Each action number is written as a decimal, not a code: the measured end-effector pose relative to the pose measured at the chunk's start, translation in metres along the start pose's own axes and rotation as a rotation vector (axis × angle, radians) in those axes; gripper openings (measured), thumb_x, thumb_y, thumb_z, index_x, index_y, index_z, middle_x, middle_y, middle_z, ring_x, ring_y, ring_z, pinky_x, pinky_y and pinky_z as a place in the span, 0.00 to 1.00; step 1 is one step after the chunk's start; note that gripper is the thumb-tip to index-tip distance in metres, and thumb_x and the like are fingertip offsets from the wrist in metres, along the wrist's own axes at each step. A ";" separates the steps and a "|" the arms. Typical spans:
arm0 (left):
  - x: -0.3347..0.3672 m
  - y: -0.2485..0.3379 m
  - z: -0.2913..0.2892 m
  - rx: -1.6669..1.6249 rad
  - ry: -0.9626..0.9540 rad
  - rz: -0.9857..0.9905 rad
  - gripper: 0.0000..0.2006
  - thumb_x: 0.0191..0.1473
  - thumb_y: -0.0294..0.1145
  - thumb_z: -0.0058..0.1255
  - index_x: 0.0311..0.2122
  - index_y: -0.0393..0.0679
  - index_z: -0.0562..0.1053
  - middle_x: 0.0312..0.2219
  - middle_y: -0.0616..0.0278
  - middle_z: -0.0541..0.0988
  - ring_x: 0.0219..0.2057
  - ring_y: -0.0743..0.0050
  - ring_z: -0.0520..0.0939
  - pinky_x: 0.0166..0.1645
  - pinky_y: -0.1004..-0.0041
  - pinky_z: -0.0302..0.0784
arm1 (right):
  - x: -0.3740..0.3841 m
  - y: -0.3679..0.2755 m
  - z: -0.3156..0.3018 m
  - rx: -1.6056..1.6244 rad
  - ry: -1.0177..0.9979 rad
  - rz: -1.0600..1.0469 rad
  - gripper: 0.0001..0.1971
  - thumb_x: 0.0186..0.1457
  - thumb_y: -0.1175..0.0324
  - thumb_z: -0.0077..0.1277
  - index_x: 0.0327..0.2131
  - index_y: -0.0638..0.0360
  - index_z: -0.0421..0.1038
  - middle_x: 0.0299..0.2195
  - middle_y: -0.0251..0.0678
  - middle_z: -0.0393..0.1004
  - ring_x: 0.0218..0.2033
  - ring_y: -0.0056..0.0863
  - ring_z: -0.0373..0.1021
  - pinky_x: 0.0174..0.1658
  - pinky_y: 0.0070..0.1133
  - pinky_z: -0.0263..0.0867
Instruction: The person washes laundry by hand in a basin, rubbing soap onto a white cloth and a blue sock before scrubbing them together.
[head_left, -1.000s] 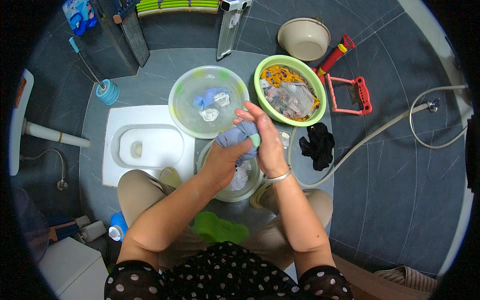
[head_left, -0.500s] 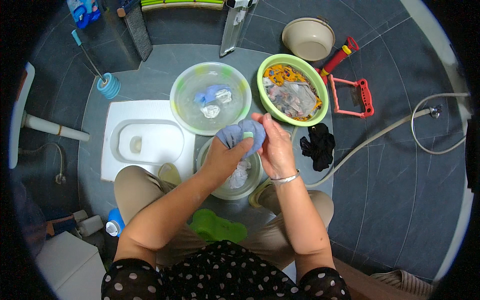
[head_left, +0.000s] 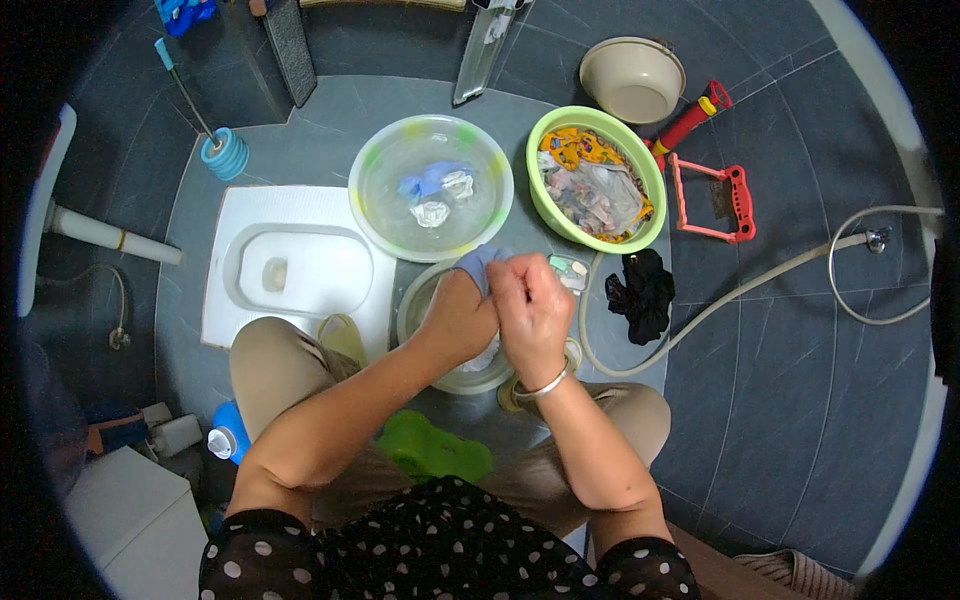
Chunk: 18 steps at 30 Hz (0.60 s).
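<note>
Over the near clear basin (head_left: 412, 312), my two hands are pressed together around a blue cloth (head_left: 478, 262). My left hand (head_left: 460, 315) is closed on it, and part of the cloth sticks out above the fingers. Against it, my right hand (head_left: 535, 305) is balled in a fist, the cloth running into its grip. Pale cloth lies in that basin, mostly hidden by my hands. Just right of my right hand is a dish with green and white pieces that look like soap (head_left: 570, 270). Beyond, a larger clear basin (head_left: 365, 235) holds blue and white cloths in water (head_left: 435, 182).
A lime-green basin (head_left: 537, 205) of laundry stands far right, with a black cloth (head_left: 642, 298) and a hose (head_left: 740, 295) nearby. A squat toilet (head_left: 215, 300) is at left. Also around are a beige basin (head_left: 635, 80), red-handled pump (head_left: 690, 120) and green stool (head_left: 435, 450).
My right hand has turned over from loosely open to a fist on the blue cloth. The green piece seen against the cloth no longer shows there. The view has shifted slightly.
</note>
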<state>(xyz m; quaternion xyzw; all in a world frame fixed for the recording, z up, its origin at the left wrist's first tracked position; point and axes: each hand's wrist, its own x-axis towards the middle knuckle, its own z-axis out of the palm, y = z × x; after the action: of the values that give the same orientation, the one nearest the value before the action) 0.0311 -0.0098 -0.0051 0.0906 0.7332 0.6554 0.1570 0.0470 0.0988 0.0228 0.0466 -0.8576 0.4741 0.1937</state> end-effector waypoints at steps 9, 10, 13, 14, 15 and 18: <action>0.006 0.005 0.002 -0.152 0.020 -0.054 0.18 0.55 0.38 0.40 0.46 0.36 0.67 0.41 0.49 0.74 0.44 0.60 0.74 0.50 0.65 0.65 | 0.008 0.016 0.013 -0.022 0.119 0.059 0.15 0.52 0.66 0.49 0.18 0.66 0.63 0.17 0.44 0.62 0.18 0.36 0.62 0.24 0.27 0.58; 0.003 0.010 0.004 -0.083 0.032 -0.049 0.18 0.55 0.38 0.41 0.46 0.36 0.67 0.40 0.51 0.74 0.44 0.62 0.74 0.50 0.66 0.65 | 0.006 0.024 0.015 0.023 0.156 0.040 0.16 0.52 0.66 0.49 0.18 0.66 0.62 0.17 0.43 0.62 0.19 0.36 0.61 0.24 0.27 0.58; -0.002 0.002 0.017 -0.014 0.146 0.021 0.15 0.54 0.38 0.42 0.40 0.36 0.68 0.34 0.49 0.74 0.36 0.59 0.75 0.43 0.65 0.67 | 0.017 0.043 0.010 0.105 0.120 0.279 0.14 0.52 0.69 0.49 0.18 0.67 0.63 0.18 0.42 0.62 0.21 0.34 0.62 0.26 0.26 0.58; -0.001 -0.001 0.018 -0.008 0.260 0.100 0.14 0.53 0.38 0.42 0.35 0.35 0.68 0.27 0.46 0.74 0.29 0.55 0.75 0.37 0.64 0.69 | 0.019 0.043 0.011 0.225 0.107 0.396 0.13 0.51 0.70 0.49 0.18 0.67 0.63 0.18 0.41 0.63 0.22 0.32 0.62 0.27 0.25 0.59; 0.001 0.000 0.011 -0.007 0.266 0.104 0.14 0.53 0.38 0.42 0.35 0.35 0.68 0.27 0.46 0.74 0.29 0.55 0.75 0.37 0.64 0.69 | 0.019 0.020 0.012 0.192 0.119 0.176 0.13 0.51 0.71 0.48 0.18 0.67 0.63 0.19 0.39 0.63 0.24 0.29 0.62 0.28 0.23 0.59; 0.006 -0.005 -0.002 -0.204 -0.004 -0.120 0.18 0.55 0.37 0.42 0.48 0.37 0.66 0.42 0.54 0.73 0.45 0.66 0.72 0.52 0.68 0.63 | 0.002 0.008 0.020 0.143 0.107 -0.074 0.12 0.51 0.72 0.48 0.19 0.68 0.64 0.20 0.40 0.64 0.26 0.28 0.63 0.30 0.21 0.59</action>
<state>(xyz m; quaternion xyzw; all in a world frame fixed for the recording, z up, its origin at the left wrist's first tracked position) 0.0256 -0.0102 -0.0102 0.0313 0.6663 0.7160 0.2057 0.0369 0.0872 0.0078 0.0663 -0.8076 0.5286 0.2529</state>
